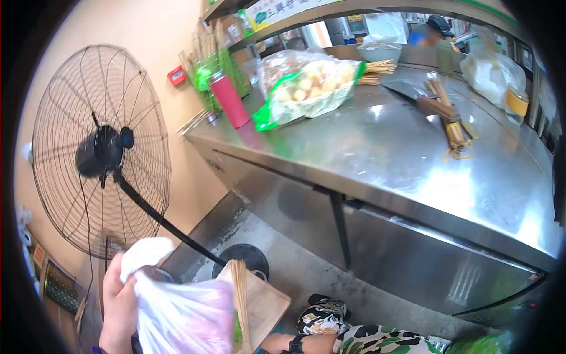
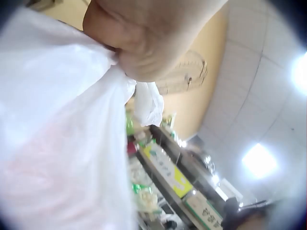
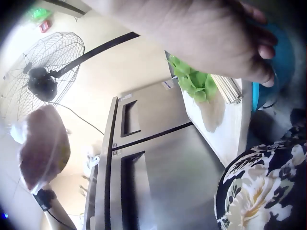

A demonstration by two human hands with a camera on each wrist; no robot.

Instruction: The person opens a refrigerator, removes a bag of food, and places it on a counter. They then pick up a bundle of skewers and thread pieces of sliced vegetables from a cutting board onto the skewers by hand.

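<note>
My left hand [image 1: 121, 295] grips the gathered top of a thin white plastic bag [image 1: 183, 312], whose pinkish contents show through. In the left wrist view the same bag [image 2: 62, 134] hangs full from the hand [image 2: 144, 38]. My right hand [image 3: 216, 43] is low down, its fingers loosely bent over a blue tub [image 3: 283, 60] and nothing showing in its grasp. Just beneath it lie a bundle of bamboo skewers [image 3: 227, 89] and some green leaves [image 3: 194, 81] on a pale board [image 3: 225, 129]. The head view shows the board [image 1: 265, 295] and skewers [image 1: 239, 295] beside the bag.
A large black fan [image 1: 103, 147] stands at the left. The steel counter [image 1: 365, 141] holds a pink flask [image 1: 229, 100], a bag of round pale pieces [image 1: 312, 88], a cleaver [image 1: 407, 91] and tied skewers [image 1: 454, 135]. A steel cabinet [image 3: 163, 167] shows in the right wrist view.
</note>
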